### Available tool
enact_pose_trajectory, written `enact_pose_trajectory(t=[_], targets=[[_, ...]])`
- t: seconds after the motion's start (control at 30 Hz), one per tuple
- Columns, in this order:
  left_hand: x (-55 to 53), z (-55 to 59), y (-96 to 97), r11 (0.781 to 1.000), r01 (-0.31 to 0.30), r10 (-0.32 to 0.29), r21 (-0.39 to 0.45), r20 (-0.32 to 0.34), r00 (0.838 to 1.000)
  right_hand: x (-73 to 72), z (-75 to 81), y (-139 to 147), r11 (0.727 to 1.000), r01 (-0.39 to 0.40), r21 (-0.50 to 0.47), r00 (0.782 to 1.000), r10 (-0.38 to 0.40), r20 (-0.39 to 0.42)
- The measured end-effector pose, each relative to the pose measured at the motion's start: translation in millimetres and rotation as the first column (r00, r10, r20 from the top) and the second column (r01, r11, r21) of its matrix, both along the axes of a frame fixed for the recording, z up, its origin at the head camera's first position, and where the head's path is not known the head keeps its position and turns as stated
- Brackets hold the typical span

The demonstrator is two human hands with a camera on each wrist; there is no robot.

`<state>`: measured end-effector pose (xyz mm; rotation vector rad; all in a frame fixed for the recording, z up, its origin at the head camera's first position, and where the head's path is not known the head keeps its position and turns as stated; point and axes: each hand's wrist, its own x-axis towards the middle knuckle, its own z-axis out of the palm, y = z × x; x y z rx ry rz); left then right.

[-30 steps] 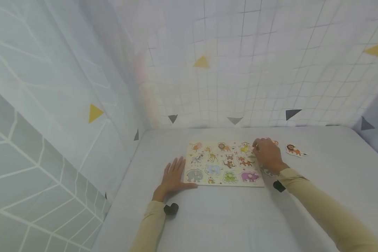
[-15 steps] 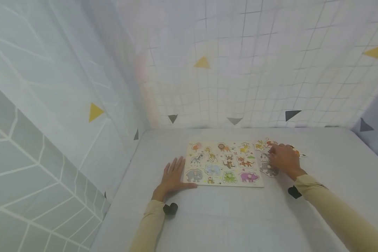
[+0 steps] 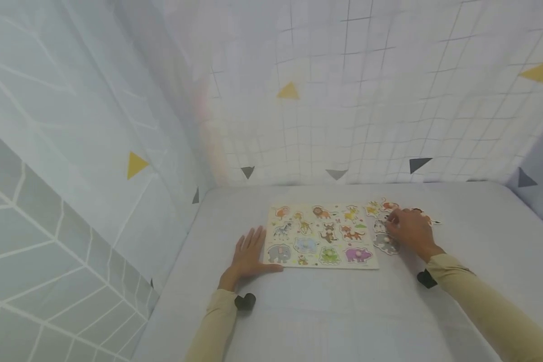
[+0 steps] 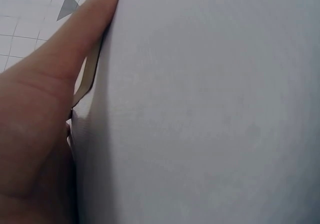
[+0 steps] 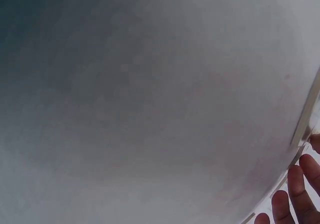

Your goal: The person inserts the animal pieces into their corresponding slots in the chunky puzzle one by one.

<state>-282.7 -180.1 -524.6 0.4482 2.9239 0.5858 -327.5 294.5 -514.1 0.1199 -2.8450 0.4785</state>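
Observation:
A wooden peg puzzle board [image 3: 317, 224] with painted animals lies on the cloth-covered table. My left hand [image 3: 248, 255] rests flat at its left edge in the head view, fingers straight and thumb along the front edge. In the left wrist view, the thumb [image 4: 75, 49] lies beside the board's edge. To the right of the board my right hand [image 3: 412, 232] has its fingers curled and pinches the right end of a zebra puzzle piece [image 3: 378, 225]. An elephant piece [image 3: 386, 244] lies just in front of it. The right wrist view shows several fingertips [image 5: 296, 176] at its corner.
Behind the zebra piece lie a yellow deer piece [image 3: 371, 208] and an orange monkey piece [image 3: 390, 205]. A lion piece [image 3: 430, 219] is partly hidden by my right hand. Printed cloth walls [image 3: 335, 125] rise at the back and left of the table [image 3: 317, 311].
My right hand has left the deer piece near the board's upper right corner and moved right and toward me, to the zebra piece. The left hand has stayed put.

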Motion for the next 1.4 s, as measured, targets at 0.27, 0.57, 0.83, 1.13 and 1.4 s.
enact_pose_trajectory(t=[0.27,0.57,0.83,1.13,1.4], targets=[[5.0,7.1,3.5,1.000,-0.019,0.019,-0.005,0.001,1.000,-4.7,-1.6,-2.6,1.000,-0.007,0.021,1.000,0.008,-0.008],[1.4,1.9,1.7,1.000,-0.013,0.013,0.014,0.011,1.000,-8.7,0.9,-4.8,0.999,-0.043,0.011,0.999,0.043,0.005],[-1.2,-2.7,0.5,1.000,-0.015,0.015,0.021,0.010,1.000,-7.0,1.2,-8.0,0.999,-0.049,-0.018,0.999,0.049,-0.006],[0.0,-0.5,0.2,0.999,-0.009,0.009,0.036,0.001,1.000,-6.3,6.8,-13.9,0.999,-0.034,-0.025,0.999,0.033,-0.033],[0.7,-0.3,-0.4,1.000,0.003,-0.002,0.030,-0.017,1.000,-6.8,8.5,-24.1,0.997,-0.006,-0.078,0.998,0.001,-0.067]])
